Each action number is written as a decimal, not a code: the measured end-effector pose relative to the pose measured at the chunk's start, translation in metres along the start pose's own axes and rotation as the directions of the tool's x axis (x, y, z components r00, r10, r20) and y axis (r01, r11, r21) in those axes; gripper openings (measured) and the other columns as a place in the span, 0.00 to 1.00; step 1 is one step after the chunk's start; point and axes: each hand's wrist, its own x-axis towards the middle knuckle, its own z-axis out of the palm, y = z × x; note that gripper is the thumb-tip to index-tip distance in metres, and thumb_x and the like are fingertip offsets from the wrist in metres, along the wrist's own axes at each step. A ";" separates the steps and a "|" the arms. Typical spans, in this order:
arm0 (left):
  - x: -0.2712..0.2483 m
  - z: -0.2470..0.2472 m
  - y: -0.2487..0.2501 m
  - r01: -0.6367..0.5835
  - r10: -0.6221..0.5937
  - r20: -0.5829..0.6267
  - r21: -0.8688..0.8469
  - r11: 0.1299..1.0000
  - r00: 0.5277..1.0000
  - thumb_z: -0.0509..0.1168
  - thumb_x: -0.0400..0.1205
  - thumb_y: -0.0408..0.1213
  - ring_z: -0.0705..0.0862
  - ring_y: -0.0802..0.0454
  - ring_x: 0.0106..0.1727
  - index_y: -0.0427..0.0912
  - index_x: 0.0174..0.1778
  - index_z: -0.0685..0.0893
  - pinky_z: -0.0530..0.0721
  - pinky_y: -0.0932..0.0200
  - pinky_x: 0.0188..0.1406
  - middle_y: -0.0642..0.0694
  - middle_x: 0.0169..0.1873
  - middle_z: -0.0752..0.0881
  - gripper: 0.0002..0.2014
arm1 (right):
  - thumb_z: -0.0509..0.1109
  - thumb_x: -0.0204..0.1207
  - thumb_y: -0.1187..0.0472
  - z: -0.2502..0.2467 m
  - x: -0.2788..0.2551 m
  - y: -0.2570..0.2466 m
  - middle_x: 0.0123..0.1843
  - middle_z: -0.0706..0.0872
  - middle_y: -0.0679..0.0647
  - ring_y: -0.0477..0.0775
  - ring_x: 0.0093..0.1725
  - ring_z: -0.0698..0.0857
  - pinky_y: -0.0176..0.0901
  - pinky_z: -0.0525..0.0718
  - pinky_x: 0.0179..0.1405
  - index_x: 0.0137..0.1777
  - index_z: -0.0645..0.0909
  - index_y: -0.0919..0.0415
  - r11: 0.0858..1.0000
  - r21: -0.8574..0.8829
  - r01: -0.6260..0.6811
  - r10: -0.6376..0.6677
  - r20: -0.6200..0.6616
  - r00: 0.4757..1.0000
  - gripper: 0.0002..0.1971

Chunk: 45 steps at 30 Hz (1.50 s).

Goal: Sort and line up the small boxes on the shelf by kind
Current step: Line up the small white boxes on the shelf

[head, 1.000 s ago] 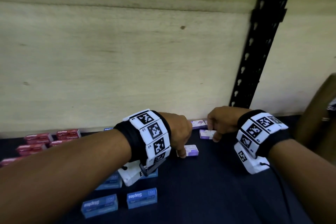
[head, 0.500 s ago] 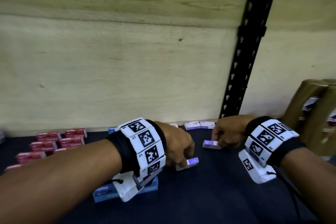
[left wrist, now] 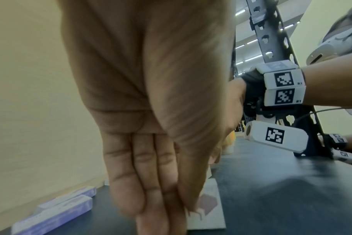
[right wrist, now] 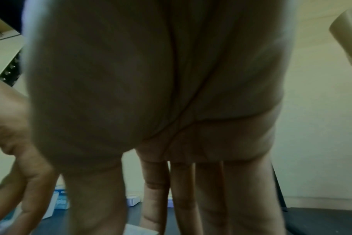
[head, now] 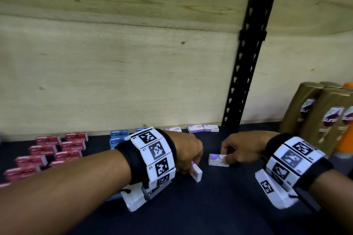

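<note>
The black post point(head: 246, 74) at the back of the shelf point(head: 219, 206) is taken as the mark for all places here. Far to the left of the post, red boxes point(head: 57, 149) are laid in two rows on the dark shelf. Nearer to the post, but left of it too, blue boxes point(head: 119, 135) are seen by the wooden back wall point(head: 124, 63), partly hidden by a wrist. A row of small purple boxes point(head: 202, 128) is lined up along the wall, just left of the foot of the post. In front of the post and to its left, the left hand point(head: 188, 151) is reached down to the shelf. A purple box point(head: 196, 172) is held by it between the thumb and the fingers point(left wrist: 151, 198), and the box is stood up on its edge on the shelf. Almost straight in front of the post, a second purple box point(head: 217, 160) is laid flat on the shelf. It is pinched at its right end by the curled fingers and thumb of the right hand point(head: 242, 147). The two held boxes are near each other but not touching. White bands with black square marks are worn on both wrists. To the right of the post, gold bottles point(head: 324, 118) are stood close together, and something orange point(head: 346, 139) is seen just past them at the edge of the head view.
</note>
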 end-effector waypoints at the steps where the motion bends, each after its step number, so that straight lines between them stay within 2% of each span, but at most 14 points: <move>1: -0.001 0.001 0.001 -0.004 0.005 -0.020 0.041 0.999 1.000 0.69 0.82 0.41 0.79 0.58 0.34 0.46 0.61 0.85 0.71 0.67 0.26 0.55 0.37 0.84 0.12 | 0.71 0.79 0.45 0.000 -0.001 0.000 0.49 0.89 0.42 0.42 0.43 0.84 0.37 0.82 0.47 0.58 0.84 0.47 1.000 0.000 0.003 -0.003 -0.003 1.000 0.11; 3: -0.001 0.002 0.001 -0.013 0.018 -0.049 0.112 0.994 0.999 0.67 0.83 0.48 0.78 0.53 0.42 0.47 0.59 0.84 0.67 0.65 0.27 0.50 0.46 0.84 0.13 | 0.73 0.78 0.47 0.000 -0.002 0.000 0.50 0.87 0.42 0.43 0.47 0.84 0.34 0.78 0.43 0.58 0.84 0.47 1.000 -0.022 0.013 -0.014 -0.010 1.000 0.12; 5: 0.000 0.002 0.000 -0.007 0.017 -0.066 0.149 0.989 0.998 0.66 0.84 0.49 0.77 0.51 0.45 0.46 0.56 0.84 0.67 0.63 0.27 0.50 0.45 0.82 0.12 | 0.73 0.78 0.50 0.000 -0.002 0.000 0.50 0.86 0.41 0.43 0.48 0.83 0.33 0.75 0.41 0.59 0.83 0.47 0.999 -0.036 0.023 -0.024 -0.010 1.000 0.11; 8: 0.002 0.002 0.001 0.028 -0.020 -0.046 0.178 0.984 0.999 0.65 0.85 0.51 0.77 0.50 0.44 0.44 0.56 0.83 0.68 0.61 0.28 0.50 0.43 0.79 0.14 | 0.75 0.78 0.53 0.000 0.000 0.001 0.50 0.85 0.40 0.42 0.48 0.82 0.33 0.75 0.40 0.58 0.83 0.47 1.000 -0.018 0.014 -0.014 -0.003 1.000 0.11; 13: 0.001 0.003 0.005 0.043 -0.048 0.020 0.189 0.981 0.999 0.65 0.85 0.51 0.76 0.50 0.42 0.42 0.58 0.82 0.72 0.59 0.35 0.49 0.44 0.78 0.15 | 0.75 0.77 0.55 -0.001 -0.002 -0.001 0.48 0.84 0.39 0.39 0.45 0.81 0.33 0.73 0.38 0.57 0.82 0.46 1.000 -0.003 0.009 -0.009 -0.004 1.000 0.11; 18: 0.000 0.003 0.008 0.038 -0.044 0.025 0.196 0.980 0.999 0.64 0.84 0.52 0.77 0.52 0.37 0.41 0.58 0.84 0.75 0.59 0.34 0.49 0.43 0.80 0.17 | 0.77 0.74 0.55 -0.002 0.000 -0.002 0.47 0.85 0.39 0.38 0.44 0.81 0.33 0.72 0.36 0.53 0.83 0.45 1.000 0.015 0.013 -0.013 0.007 1.000 0.10; 21: 0.001 0.002 0.009 0.034 -0.039 0.019 0.207 0.978 0.999 0.64 0.84 0.52 0.74 0.57 0.32 0.41 0.58 0.84 0.72 0.62 0.27 0.50 0.41 0.79 0.18 | 0.78 0.73 0.56 -0.002 0.001 -0.003 0.46 0.86 0.40 0.39 0.44 0.82 0.33 0.73 0.36 0.51 0.83 0.45 0.999 0.030 0.018 -0.018 0.012 1.000 0.10; 25: 0.003 0.001 0.008 0.022 -0.028 0.024 0.209 0.978 0.999 0.63 0.84 0.53 0.74 0.58 0.32 0.42 0.58 0.84 0.70 0.63 0.26 0.49 0.44 0.81 0.18 | 0.78 0.73 0.56 -0.002 0.001 -0.004 0.45 0.86 0.40 0.40 0.44 0.82 0.33 0.74 0.37 0.51 0.83 0.45 0.999 0.037 0.020 -0.021 0.022 1.000 0.10; 29: 0.005 0.002 0.008 0.023 -0.025 0.006 0.202 0.979 1.000 0.64 0.84 0.53 0.72 0.59 0.32 0.44 0.56 0.81 0.69 0.62 0.28 0.53 0.37 0.76 0.15 | 0.78 0.72 0.56 -0.002 0.001 -0.004 0.45 0.86 0.41 0.40 0.43 0.82 0.33 0.74 0.36 0.50 0.82 0.44 0.999 0.040 0.015 -0.016 0.024 1.000 0.10; 35: 0.006 0.003 0.008 0.029 -0.030 0.006 0.186 0.982 1.000 0.63 0.85 0.52 0.71 0.60 0.33 0.47 0.52 0.77 0.70 0.62 0.28 0.55 0.35 0.73 0.12 | 0.78 0.71 0.56 -0.002 0.001 -0.003 0.45 0.87 0.42 0.41 0.43 0.83 0.34 0.75 0.38 0.50 0.83 0.46 0.999 0.043 0.007 -0.008 0.020 1.000 0.10; 38: 0.006 0.003 0.006 0.044 -0.048 0.023 0.162 0.986 0.999 0.65 0.83 0.54 0.74 0.59 0.33 0.43 0.54 0.81 0.72 0.63 0.28 0.53 0.39 0.79 0.16 | 0.78 0.70 0.56 -0.002 0.001 -0.003 0.46 0.88 0.43 0.41 0.43 0.84 0.34 0.76 0.39 0.50 0.84 0.46 0.999 0.046 0.007 -0.008 0.027 1.000 0.10; 40: 0.006 0.003 0.005 0.050 -0.057 0.045 0.143 0.988 0.997 0.66 0.82 0.56 0.76 0.60 0.34 0.46 0.56 0.86 0.71 0.62 0.25 0.52 0.43 0.84 0.18 | 0.78 0.70 0.56 -0.002 0.000 -0.003 0.46 0.88 0.42 0.40 0.43 0.83 0.33 0.76 0.39 0.52 0.84 0.47 0.999 0.049 0.004 -0.006 0.037 0.999 0.11; 45: 0.006 0.003 0.002 0.059 -0.065 0.069 0.085 0.995 0.996 0.69 0.79 0.59 0.77 0.63 0.33 0.47 0.57 0.87 0.70 0.65 0.24 0.54 0.43 0.85 0.20 | 0.75 0.72 0.56 -0.003 0.003 -0.002 0.47 0.87 0.41 0.42 0.45 0.83 0.35 0.78 0.43 0.52 0.84 0.46 0.994 0.112 -0.019 0.015 0.036 0.999 0.10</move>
